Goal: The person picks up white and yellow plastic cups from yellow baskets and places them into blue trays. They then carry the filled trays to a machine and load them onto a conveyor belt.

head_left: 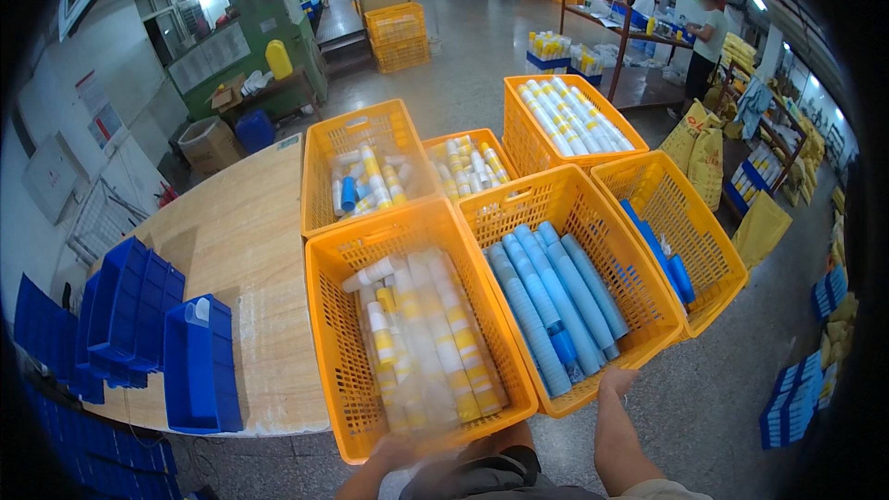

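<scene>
My left hand [393, 452] is at the near rim of an orange plastic crate [326, 352]; its fingers are blurred and partly hidden. Inside that crate, a cloudy clear plastic bag covers white and yellow tubes [468, 352]. To its right stands a second orange crate [639, 338], holding long stacks of light blue cups or caps [546, 268] and a darker blue piece [562, 344]. My right hand [617, 383] is closed over this crate's near rim, right of its middle.
More orange crates stand behind and to the right, one with white and yellow tubes [569, 116]. On the left, blue bins [202, 366] sit on a wooden table [250, 222]. A person [708, 42] stands at a rack far right. Yellow sacks [693, 148] line the right side.
</scene>
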{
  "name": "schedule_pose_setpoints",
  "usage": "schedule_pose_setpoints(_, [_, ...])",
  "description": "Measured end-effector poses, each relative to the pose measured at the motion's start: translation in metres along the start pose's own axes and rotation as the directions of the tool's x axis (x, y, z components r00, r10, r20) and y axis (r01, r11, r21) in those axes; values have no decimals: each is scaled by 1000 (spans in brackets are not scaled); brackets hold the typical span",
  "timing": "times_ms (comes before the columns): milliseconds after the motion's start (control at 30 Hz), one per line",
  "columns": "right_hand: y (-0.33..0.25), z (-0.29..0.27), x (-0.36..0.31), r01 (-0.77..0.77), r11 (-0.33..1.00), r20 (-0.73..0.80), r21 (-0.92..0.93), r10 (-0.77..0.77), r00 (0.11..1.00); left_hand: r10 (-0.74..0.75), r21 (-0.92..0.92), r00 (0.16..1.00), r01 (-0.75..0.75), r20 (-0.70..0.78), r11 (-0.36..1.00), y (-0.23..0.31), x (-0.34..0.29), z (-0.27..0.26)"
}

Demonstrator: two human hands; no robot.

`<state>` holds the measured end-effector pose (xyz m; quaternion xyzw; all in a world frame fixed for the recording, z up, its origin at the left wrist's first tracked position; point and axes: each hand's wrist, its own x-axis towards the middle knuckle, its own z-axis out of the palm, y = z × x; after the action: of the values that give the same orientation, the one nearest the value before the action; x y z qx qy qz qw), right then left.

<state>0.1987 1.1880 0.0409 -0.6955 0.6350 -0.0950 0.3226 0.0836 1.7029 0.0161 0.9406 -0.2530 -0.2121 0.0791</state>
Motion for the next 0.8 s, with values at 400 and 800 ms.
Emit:
schedule_pose_setpoints(400, [8,6,9,14,999,10,45,-14,1000,17,5,996,-17,-83,1000,1,-1,1])
schedule_pose_setpoints(800, [7,6,7,7,1000,-21,9,-7,1000,28,5,998,-28,-57,1000,-4,-1,9])
